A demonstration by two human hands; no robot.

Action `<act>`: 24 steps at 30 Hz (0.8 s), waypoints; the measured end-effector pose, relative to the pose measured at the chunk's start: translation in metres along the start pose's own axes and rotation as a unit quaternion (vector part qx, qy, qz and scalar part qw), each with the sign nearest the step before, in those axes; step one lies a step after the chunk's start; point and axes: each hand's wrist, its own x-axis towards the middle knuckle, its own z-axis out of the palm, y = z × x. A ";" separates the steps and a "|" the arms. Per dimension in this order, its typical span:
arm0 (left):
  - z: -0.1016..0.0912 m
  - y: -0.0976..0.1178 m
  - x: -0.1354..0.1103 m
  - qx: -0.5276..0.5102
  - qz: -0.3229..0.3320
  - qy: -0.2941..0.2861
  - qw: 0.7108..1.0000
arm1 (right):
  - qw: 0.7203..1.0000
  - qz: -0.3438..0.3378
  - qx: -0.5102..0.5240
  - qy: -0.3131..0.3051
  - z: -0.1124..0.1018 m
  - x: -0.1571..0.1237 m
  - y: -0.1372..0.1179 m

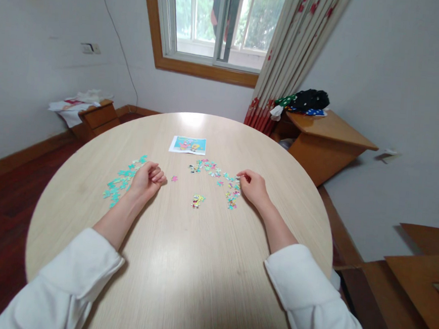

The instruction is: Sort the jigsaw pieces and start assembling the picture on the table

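Note:
My left hand (148, 178) rests on the round wooden table (181, 263) with its fingers curled in loosely, nothing visible in them, beside a scatter of teal puzzle pieces (121, 181). My right hand (253, 186) lies at the end of a band of mixed-colour puzzle pieces (218, 177), fingertips pinched at a small piece there. A small joined yellow cluster (197, 200) sits between my hands. A single pink piece (174, 178) lies near my left fingertips. A printed reference picture (188, 145) lies farther back.
A wooden side table (331, 138) with dark clothes (308, 100) stands at the right by a curtain (288, 63). A low cabinet with papers (94, 114) is at the left wall. Behind is a window (219, 22).

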 end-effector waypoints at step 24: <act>0.001 -0.004 -0.003 0.090 0.043 -0.044 0.994 | 1.000 0.004 -0.022 -0.018 0.003 -0.001 -0.001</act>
